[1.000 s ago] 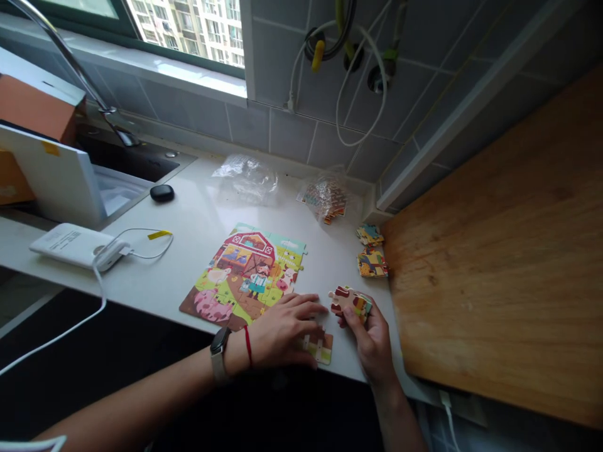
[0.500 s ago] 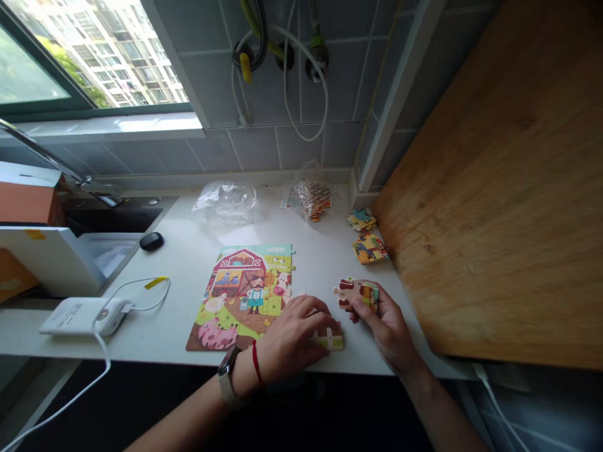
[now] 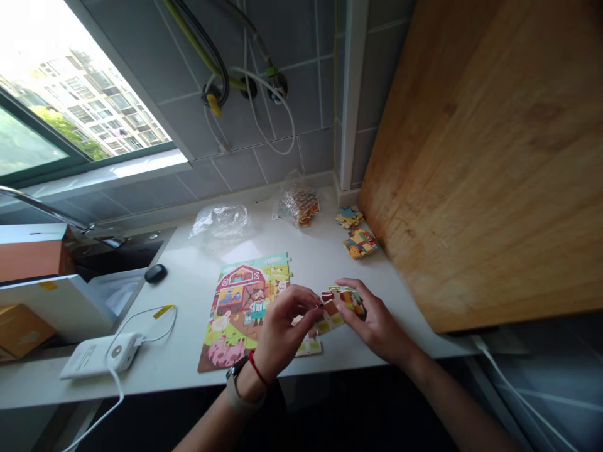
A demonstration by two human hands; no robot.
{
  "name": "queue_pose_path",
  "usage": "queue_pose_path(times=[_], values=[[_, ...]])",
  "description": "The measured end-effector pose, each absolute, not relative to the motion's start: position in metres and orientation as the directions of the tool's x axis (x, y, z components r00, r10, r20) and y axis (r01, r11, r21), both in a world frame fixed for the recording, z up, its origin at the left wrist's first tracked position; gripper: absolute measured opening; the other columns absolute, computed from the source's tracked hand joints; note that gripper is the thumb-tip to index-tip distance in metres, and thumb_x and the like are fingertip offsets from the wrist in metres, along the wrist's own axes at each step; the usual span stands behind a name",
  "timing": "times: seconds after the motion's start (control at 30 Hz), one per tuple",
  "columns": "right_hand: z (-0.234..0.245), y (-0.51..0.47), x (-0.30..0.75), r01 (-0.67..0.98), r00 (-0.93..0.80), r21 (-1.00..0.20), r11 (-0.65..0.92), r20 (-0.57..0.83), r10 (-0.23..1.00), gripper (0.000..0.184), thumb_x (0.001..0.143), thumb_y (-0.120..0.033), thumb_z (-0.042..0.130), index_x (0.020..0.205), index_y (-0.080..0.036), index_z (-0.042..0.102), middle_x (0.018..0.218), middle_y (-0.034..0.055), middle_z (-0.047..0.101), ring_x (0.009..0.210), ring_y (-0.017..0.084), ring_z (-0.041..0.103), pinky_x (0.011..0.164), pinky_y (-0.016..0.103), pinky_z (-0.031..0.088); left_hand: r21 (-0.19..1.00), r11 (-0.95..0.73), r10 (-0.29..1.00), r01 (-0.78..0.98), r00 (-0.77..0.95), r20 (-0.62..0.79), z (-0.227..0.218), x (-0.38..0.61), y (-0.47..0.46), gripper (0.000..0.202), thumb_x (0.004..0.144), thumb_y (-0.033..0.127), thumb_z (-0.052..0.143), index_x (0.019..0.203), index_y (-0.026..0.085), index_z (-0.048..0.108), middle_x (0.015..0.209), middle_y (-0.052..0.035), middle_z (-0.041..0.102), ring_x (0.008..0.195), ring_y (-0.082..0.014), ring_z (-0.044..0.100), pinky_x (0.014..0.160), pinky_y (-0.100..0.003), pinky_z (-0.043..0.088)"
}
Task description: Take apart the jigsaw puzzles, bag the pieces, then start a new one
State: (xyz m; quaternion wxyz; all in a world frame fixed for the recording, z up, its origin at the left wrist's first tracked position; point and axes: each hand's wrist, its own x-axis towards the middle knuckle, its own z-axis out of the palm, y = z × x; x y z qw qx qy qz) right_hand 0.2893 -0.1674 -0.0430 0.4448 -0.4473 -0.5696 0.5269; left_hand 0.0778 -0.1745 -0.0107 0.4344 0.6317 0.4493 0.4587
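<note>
A farm jigsaw puzzle [image 3: 235, 314], partly put together, lies on the white counter [image 3: 188, 358]. My left hand [image 3: 285, 323] reaches over its right side, thumb and fingers pinched on a puzzle piece [image 3: 331, 320] with a pale fence on green and brown. My right hand [image 3: 374, 317] grips a small stack of puzzle pieces [image 3: 354, 300], and the pinched piece overlaps that stack. Beneath my left hand, a fence-patterned piece [image 3: 311, 346] lies flat at the puzzle's lower right; whether it is joined is hidden.
Two piles of puzzle pieces [image 3: 360, 243] lie beside the wooden board [image 3: 471, 188]. Behind are a clear bag with more pieces [image 3: 299, 204] and a crumpled plastic bag [image 3: 221, 221]. A black mouse [image 3: 155, 273] and a white power bank with cable [image 3: 97, 356] sit left.
My left hand has lifted from the counter to the stack and now pinches a piece there. The fence-patterned piece stays on the counter. The camera view has turned right and tilted.
</note>
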Motion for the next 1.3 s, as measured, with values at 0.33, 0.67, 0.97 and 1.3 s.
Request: queue_pose_path(times=[0.33, 0.67, 0.97, 1.3], values=[[-0.036, -0.167, 0.293, -0.062, -0.265, -0.998, -0.005, 0.011, 0.964, 0.047, 0.098, -0.051, 0.061, 0.136, -0.025, 0.065, 0.118, 0.0067, 0.076, 0.095, 0.024, 0.072, 0.081, 0.034, 0.061, 0.884, -0.342, 0.939, 0.319, 0.068, 0.338, -0.022, 0.105, -0.156, 0.019, 0.096, 0.033, 0.070, 0.083, 0.019, 0.068, 0.086, -0.0046, 0.065, 0.081, -0.0159, 0.064, 0.067, -0.025, 0.056], [-0.044, -0.165, 0.292, -0.091, -0.255, -0.996, 0.013, 0.035, 0.966, 0.048, 0.100, -0.046, 0.060, 0.143, -0.025, 0.059, 0.124, 0.0087, 0.075, 0.108, 0.027, 0.072, 0.099, 0.043, 0.058, 0.814, -0.301, 0.947, 0.496, 0.055, 0.316, -0.023, 0.106, -0.153, 0.022, 0.089, 0.037, 0.079, 0.099, 0.021, 0.068, 0.098, -0.0015, 0.063, 0.060, -0.0080, 0.056, 0.059, -0.023, 0.051], [-0.041, -0.166, 0.289, -0.018, -0.246, -0.997, 0.070, 0.073, 0.967, 0.046, 0.093, -0.038, 0.071, 0.136, -0.024, 0.063, 0.117, 0.0077, 0.079, 0.105, 0.027, 0.076, 0.099, 0.042, 0.058, 0.701, -0.285, 0.957, 0.653, 0.239, 0.167, 0.001, 0.090, -0.174, 0.041, 0.096, 0.043, 0.071, 0.131, 0.028, 0.059, 0.125, -0.0075, 0.063, 0.089, -0.0189, 0.072, 0.079, -0.034, 0.062], [-0.047, -0.164, 0.291, 0.014, -0.188, -0.999, 0.045, 0.041, 0.981, 0.044, 0.098, -0.045, 0.063, 0.138, -0.026, 0.056, 0.127, 0.0089, 0.074, 0.107, 0.025, 0.073, 0.096, 0.039, 0.059, 0.346, -0.453, 0.889, 0.822, 0.448, 0.099, -0.024, 0.042, -0.211, 0.074, 0.082, 0.021, 0.085, 0.146, 0.034, 0.050, 0.150, -0.0080, 0.058, 0.139, -0.0339, 0.056, 0.109, -0.056, 0.056]])
